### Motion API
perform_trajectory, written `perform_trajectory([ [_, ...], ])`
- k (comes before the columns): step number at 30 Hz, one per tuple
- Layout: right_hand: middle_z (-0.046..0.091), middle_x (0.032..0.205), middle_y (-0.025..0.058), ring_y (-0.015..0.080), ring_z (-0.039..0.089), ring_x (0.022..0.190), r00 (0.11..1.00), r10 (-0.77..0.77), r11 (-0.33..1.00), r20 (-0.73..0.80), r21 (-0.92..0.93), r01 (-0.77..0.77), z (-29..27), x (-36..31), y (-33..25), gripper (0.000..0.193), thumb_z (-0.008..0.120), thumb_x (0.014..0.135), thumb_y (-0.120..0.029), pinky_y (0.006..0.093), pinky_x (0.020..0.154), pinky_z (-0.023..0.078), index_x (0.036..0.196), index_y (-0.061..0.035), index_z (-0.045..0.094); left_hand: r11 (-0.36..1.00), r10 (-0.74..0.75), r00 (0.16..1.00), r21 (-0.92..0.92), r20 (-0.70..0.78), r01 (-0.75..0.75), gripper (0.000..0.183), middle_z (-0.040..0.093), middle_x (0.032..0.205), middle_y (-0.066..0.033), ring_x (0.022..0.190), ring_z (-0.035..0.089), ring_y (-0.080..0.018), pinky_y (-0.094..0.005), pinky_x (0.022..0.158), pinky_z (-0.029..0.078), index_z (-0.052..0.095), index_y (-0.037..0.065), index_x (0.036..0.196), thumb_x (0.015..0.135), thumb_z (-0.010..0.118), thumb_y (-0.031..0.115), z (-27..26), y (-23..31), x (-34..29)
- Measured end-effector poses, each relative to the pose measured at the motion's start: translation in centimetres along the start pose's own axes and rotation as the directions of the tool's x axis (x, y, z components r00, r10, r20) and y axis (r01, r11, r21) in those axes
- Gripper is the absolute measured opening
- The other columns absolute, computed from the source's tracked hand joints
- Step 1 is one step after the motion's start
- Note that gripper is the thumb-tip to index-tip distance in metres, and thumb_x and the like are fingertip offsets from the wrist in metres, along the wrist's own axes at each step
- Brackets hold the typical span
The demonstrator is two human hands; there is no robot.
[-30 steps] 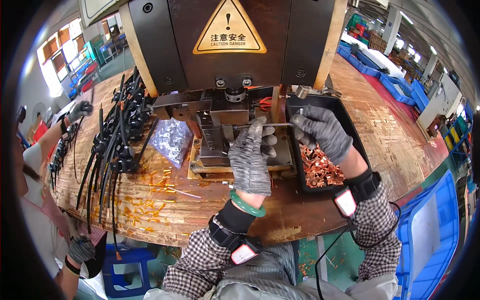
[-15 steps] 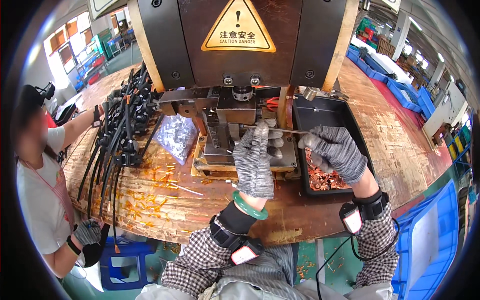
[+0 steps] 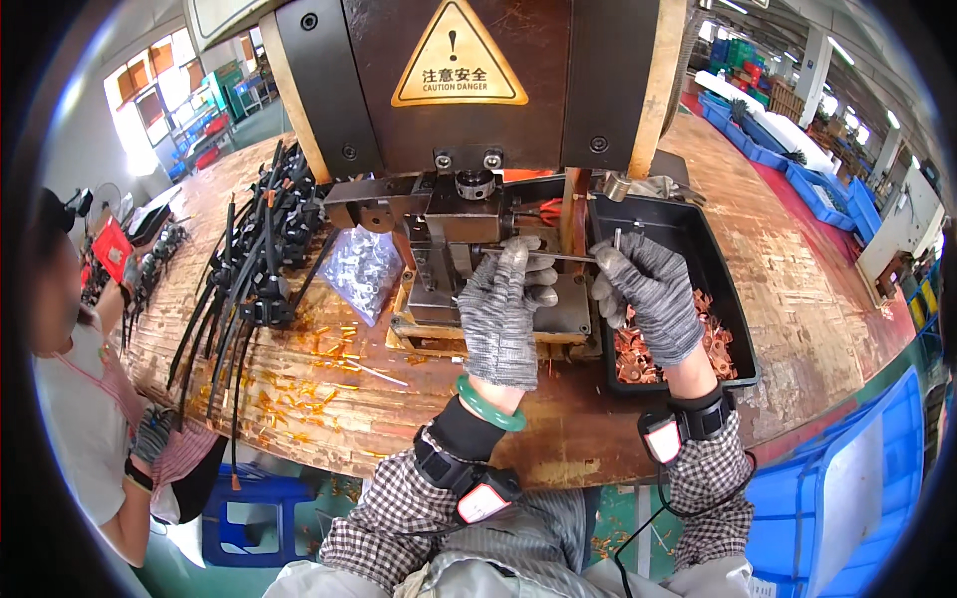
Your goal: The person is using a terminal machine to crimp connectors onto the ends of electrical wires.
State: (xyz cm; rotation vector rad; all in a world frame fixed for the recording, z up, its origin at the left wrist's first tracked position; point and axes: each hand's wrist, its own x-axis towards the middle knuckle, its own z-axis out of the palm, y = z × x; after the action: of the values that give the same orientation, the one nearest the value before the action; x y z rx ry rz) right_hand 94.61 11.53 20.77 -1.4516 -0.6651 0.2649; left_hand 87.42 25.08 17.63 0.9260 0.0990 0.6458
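In front of the press's metal tooling (image 3: 431, 264), my gloved left hand (image 3: 501, 324) has its fingers around a thin metal rod that looks like an L-shaped hex key (image 3: 570, 257). The rod lies roughly level, its left end against the side of the tooling. My gloved right hand (image 3: 653, 299) grips the right end, where a short bent arm sticks up past the fingers. Behind and below that hand, a black tray (image 3: 733, 264) holds copper-coloured terminals (image 3: 638, 359). Fingers hide the exact point of contact at the tooling.
The press body with a yellow warning triangle (image 3: 459, 60) rises straight ahead. Left of it lie a clear bag of small parts (image 3: 361, 269), a pile of black cables (image 3: 261, 259) and scattered orange bits (image 3: 289, 399). A co-worker (image 3: 80, 399) holds a red item (image 3: 112, 249) at far left.
My right hand has moved slightly left and turned, and the rod's short bent arm now shows above its fingers. My left hand stays by the tooling. The co-worker has lifted a red item.
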Motion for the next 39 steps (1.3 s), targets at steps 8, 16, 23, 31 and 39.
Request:
perform_trajectory([
  [8,0.058,0.062,0.0051,0.0076,0.054,0.054,0.656,-0.721,0.326,0.224,-0.725,0.607,-0.1,0.2,-1.3,0.02,0.057,0.083,-0.024,0.0237,0.049,0.045,0.088,-0.0049,0.062,0.991,0.002,1.0,-0.134,0.02,0.001,0.029,0.06,0.086,-0.0073,0.073,0.056,-0.012,-0.0228,0.059,0.046,0.054,0.0,0.104,0.086,0.055,0.023,-0.3,0.2,0.4],
  [16,0.057,0.057,0.0037,0.0082,0.052,0.046,0.98,0.04,0.937,0.193,-0.347,0.03,-2.3,1.0,-1.4,0.024,0.057,0.083,-0.025,0.0229,0.044,0.042,0.082,-0.001,0.061,0.996,0.056,0.998,-0.066,-0.036,-0.058,0.029,0.059,0.087,-0.0071,0.078,0.057,-0.0125,-0.0233,0.064,0.048,0.054,0.0,0.105,0.086,0.056,0.021,0.1,-0.1,-0.1],
  [23,0.062,0.076,0.012,0.0282,0.059,0.068,0.844,-0.397,0.146,0.36,-0.883,0.445,-0.8,-0.3,-2.9,0.026,0.065,0.073,-0.022,0.0331,0.061,0.047,0.092,-0.0034,0.062,0.966,-0.049,0.997,-0.25,0.054,0.061,0.026,0.06,0.09,-0.0056,0.081,0.058,-0.0131,-0.0231,0.065,0.049,0.054,0.003,0.106,0.087,0.053,0.021,-0.4,0.2,0.0],
  [31,0.06,0.072,0.0091,0.0154,0.061,0.07,0.98,-0.042,0.775,0.194,-0.612,0.155,-3.1,2.2,-2.0,0.019,0.06,0.08,-0.018,0.0274,0.06,0.047,0.087,-0.0005,0.061,0.995,0.001,1.0,-0.103,0.001,-0.001,0.032,0.059,0.097,-0.0085,0.086,0.058,-0.0151,-0.025,0.072,0.05,0.052,0.002,0.111,0.086,0.054,0.022,0.3,0.1,0.0],
  [39,0.059,0.072,0.0063,0.0211,0.058,0.062,0.585,-0.712,0.136,0.388,-0.741,0.657,-2.7,1.6,-1.5,0.013,0.067,0.069,-0.017,0.0331,0.054,0.045,0.078,-0.008,0.063,0.992,-0.026,0.999,-0.127,-0.042,0.02,0.03,0.06,0.095,-0.0058,0.085,0.058,-0.0136,-0.0241,0.07,0.05,0.052,0.004,0.111,0.087,0.053,0.021,0.0,-0.2,0.0],
])
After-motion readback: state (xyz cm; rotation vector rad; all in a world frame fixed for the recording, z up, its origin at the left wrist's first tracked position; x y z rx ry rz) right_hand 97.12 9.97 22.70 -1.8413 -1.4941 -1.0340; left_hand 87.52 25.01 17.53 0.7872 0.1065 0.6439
